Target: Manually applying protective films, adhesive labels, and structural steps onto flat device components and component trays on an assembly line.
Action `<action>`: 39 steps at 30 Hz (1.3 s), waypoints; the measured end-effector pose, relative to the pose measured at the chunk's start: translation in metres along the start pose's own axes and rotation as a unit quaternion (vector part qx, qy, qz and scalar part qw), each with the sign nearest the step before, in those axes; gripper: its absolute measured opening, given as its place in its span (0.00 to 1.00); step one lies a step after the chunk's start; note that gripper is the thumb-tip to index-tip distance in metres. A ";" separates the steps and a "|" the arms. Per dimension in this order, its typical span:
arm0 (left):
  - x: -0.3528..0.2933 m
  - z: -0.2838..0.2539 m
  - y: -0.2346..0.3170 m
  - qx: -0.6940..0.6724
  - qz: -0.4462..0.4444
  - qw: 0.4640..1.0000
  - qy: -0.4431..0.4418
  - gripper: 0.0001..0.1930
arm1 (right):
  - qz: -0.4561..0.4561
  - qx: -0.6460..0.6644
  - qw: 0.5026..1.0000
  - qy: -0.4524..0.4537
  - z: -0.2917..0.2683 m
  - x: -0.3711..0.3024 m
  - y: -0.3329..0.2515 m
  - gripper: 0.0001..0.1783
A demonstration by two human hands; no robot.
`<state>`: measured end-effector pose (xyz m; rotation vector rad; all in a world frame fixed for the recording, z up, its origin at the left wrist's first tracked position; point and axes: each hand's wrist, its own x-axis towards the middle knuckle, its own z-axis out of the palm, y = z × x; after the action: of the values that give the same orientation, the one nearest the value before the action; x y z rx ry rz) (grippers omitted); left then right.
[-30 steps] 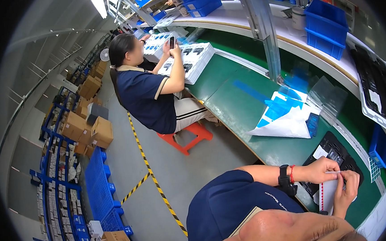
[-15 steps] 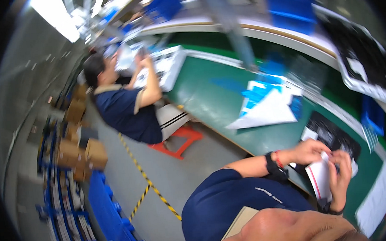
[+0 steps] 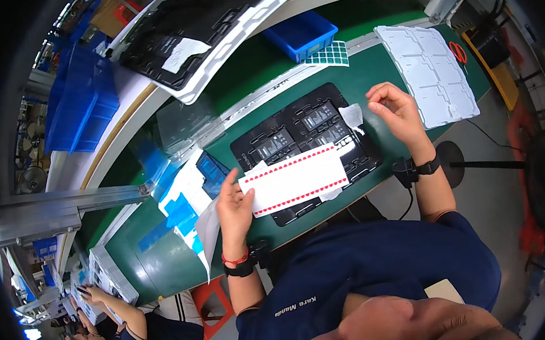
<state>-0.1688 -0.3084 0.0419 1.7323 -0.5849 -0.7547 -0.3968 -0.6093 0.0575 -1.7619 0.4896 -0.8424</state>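
My left hand (image 3: 235, 210) grips the left end of a white strip sheet (image 3: 295, 182), thumb on top. Rows of red tabs line its two long edges. The sheet lies slanted over the near part of a black moulded tray (image 3: 366, 153). Flat dark rectangular pieces that look like batteries (image 3: 320, 117) sit in the tray's pockets, some hidden by the sheet. Off the tray's right side, my right hand (image 3: 398, 114) is raised with thumb and forefinger close together. Whatever may be in that pinch is too small to tell. A crumpled white scrap (image 3: 351, 116) rests at the tray's right edge.
White and blue film sheets (image 3: 183, 204) lie left of the tray. A blue bin (image 3: 304, 34) stands behind it. To the right are a pale moulded tray (image 3: 430, 73) and red-handled scissors (image 3: 457, 52). A co-worker (image 3: 138, 331) sits at lower left. A shelf overhangs the bench (image 3: 146, 267).
The view has swung right toward the bench. Both hands were together at the sheet; now the right is away from it, while the left keeps hold and the sheet lies flatter over the tray.
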 end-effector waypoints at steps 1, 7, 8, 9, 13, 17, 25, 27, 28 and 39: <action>0.001 0.003 0.004 0.081 0.005 0.995 0.055 0.26 | 0.002 -0.017 1.000 -0.003 -0.002 -0.001 0.005 0.03; 0.019 0.043 0.070 0.408 0.259 0.876 0.008 0.16 | 0.030 0.049 0.998 -0.015 0.012 0.009 0.026 0.03; 0.029 0.058 0.072 0.385 0.258 0.885 -0.043 0.14 | 0.050 0.076 0.996 -0.021 0.015 0.012 0.028 0.03; 0.042 0.073 0.072 0.382 0.280 0.878 -0.072 0.13 | 0.069 0.105 0.992 -0.029 0.018 0.016 0.026 0.03; 0.088 0.111 0.048 0.420 0.315 0.845 -0.100 0.13 | 0.072 0.084 0.991 -0.071 0.029 0.031 0.028 0.04; 0.098 0.125 0.039 0.433 0.338 0.832 -0.078 0.13 | 0.046 0.071 0.991 -0.101 0.030 0.042 0.034 0.07; 0.106 0.131 0.032 0.414 0.383 0.823 -0.066 0.08 | 0.009 0.001 0.979 -0.202 0.024 0.062 0.033 0.13; 0.107 0.124 0.033 0.394 0.380 0.833 -0.079 0.08 | 0.044 0.018 0.969 -0.242 0.030 0.066 0.028 0.14; 0.109 0.123 0.033 0.387 0.384 0.834 -0.084 0.08 | 0.062 0.029 0.963 -0.261 0.030 0.070 0.030 0.14; 0.115 0.126 0.031 0.358 0.366 0.858 -0.043 0.08 | -0.024 -0.094 0.931 -0.352 0.041 0.088 0.035 0.17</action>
<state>-0.1848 -0.4801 0.0249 1.8978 -1.6250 -0.0404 -0.3052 -0.6549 0.0443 -2.1064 0.0460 -0.1518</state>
